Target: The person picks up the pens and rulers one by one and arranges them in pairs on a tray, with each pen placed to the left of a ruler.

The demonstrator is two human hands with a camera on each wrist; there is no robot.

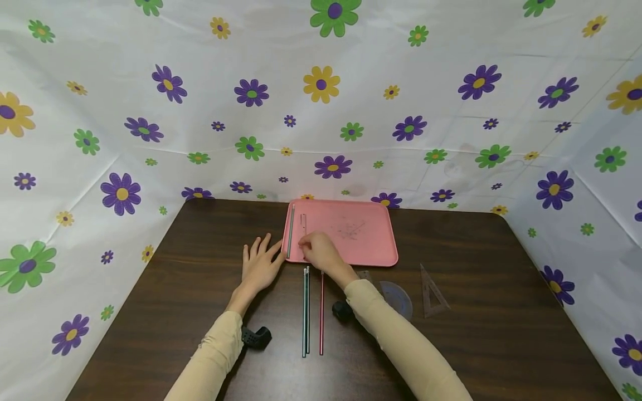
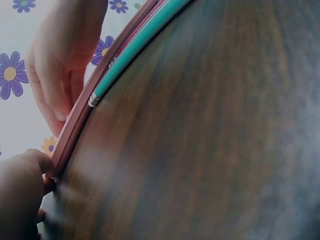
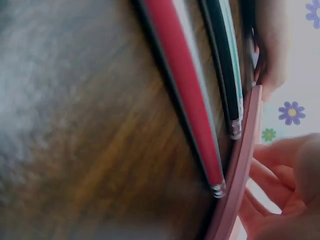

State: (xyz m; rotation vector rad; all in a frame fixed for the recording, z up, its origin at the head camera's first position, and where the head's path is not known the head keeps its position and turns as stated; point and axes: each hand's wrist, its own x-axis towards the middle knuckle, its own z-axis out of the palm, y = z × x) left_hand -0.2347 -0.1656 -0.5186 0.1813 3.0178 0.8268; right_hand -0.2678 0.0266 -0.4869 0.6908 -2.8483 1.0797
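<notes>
A pink tray [image 1: 368, 257] lies at the table's far edge. My left hand [image 1: 259, 266], its fingers spread, touches the tray's near left corner; in the left wrist view the thumb [image 2: 27, 167] meets the rim. Over the tray's left part, my right hand [image 1: 321, 253] pinches the near end of a clear ruler [image 1: 303, 220], which lies lengthwise. The tray rim hides the fingertips in the right wrist view. Left of the ruler, a green pencil [image 1: 291, 231] lies along the tray's left side. Two dark green pencils [image 1: 305, 312] and a red pencil [image 1: 321, 317] lie on the table before the tray.
A clear protractor [image 1: 398, 301] and a clear set square [image 1: 432, 295] lie right of the right forearm. Another clear piece [image 1: 364, 275] is partly covered by the right sleeve. A flowered sheet [image 1: 321, 128] stands behind the table [image 1: 215, 234].
</notes>
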